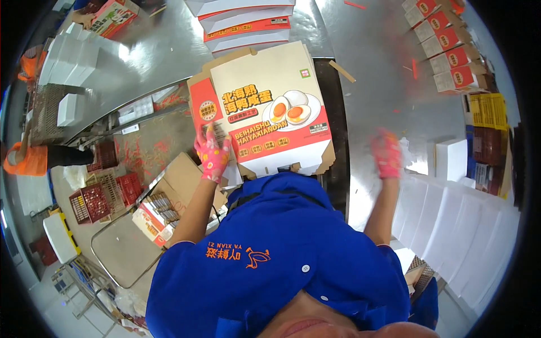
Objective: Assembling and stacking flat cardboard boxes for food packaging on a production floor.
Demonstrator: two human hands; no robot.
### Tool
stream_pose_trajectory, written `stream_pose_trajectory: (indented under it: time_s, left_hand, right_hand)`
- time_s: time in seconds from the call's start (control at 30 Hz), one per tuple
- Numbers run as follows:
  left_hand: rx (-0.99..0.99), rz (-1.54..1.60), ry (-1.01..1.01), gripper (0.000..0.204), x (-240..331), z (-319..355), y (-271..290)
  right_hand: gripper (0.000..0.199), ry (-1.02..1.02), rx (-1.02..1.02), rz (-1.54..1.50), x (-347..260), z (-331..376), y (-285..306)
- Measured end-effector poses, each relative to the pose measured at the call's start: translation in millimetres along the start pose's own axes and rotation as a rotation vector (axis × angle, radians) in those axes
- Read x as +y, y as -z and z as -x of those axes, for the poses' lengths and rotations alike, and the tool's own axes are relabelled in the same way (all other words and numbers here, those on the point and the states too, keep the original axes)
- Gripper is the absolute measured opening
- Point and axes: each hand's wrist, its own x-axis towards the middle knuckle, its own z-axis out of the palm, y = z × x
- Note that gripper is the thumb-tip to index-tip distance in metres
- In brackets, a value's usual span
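A stack of flattened cardboard egg cartons point(220, 79), cream and red with a picture of cut eggs on a plate, lies right in front of my body. My left hand point(213, 155), in a pink patterned glove, rests on the red left part of the top carton with its fingers spread. Off to the right, my right hand point(386, 155), in a matching glove, is over the metal table point(372, 101), apart from the cartons. Motion smears its fingers, so what they hold, if anything, does not show.
Folded red-and-white cartons point(248, 25) stand in a row beyond the stack. More boxes point(451, 50) line the far right. White foam boxes point(451, 225) stand at the near right. Red crates point(90, 203) sit on the floor at left, where a person in an orange vest point(28, 160) is.
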Motion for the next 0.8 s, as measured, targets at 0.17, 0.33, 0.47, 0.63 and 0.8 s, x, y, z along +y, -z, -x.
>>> stream_pose_trajectory:
  time_s: [0.17,0.33,0.47,0.63,0.8]
  left_hand:
    - [0.086,0.032,-0.057,0.062,-2,-81,0]
    - [0.073,0.044,0.012,0.057,5,-137,1]
    - [0.064,-0.087,-0.349,0.044,9,-178,-16]
    - [0.012,0.043,-0.377,0.035,31,-214,-28]
    - [-0.251,-0.211,-0.495,0.057,51,-250,-20]
  right_hand:
    - [0.063,-0.018,-0.284,-0.138,-120,27,-64]
    - [0.059,-0.106,0.004,-0.165,-120,24,-84]
    - [0.048,-0.123,-0.042,-0.246,-116,21,-82]
    - [0.049,-0.146,0.002,-0.249,-121,27,-87]
    - [0.048,-0.11,0.043,-0.223,-128,27,-86]
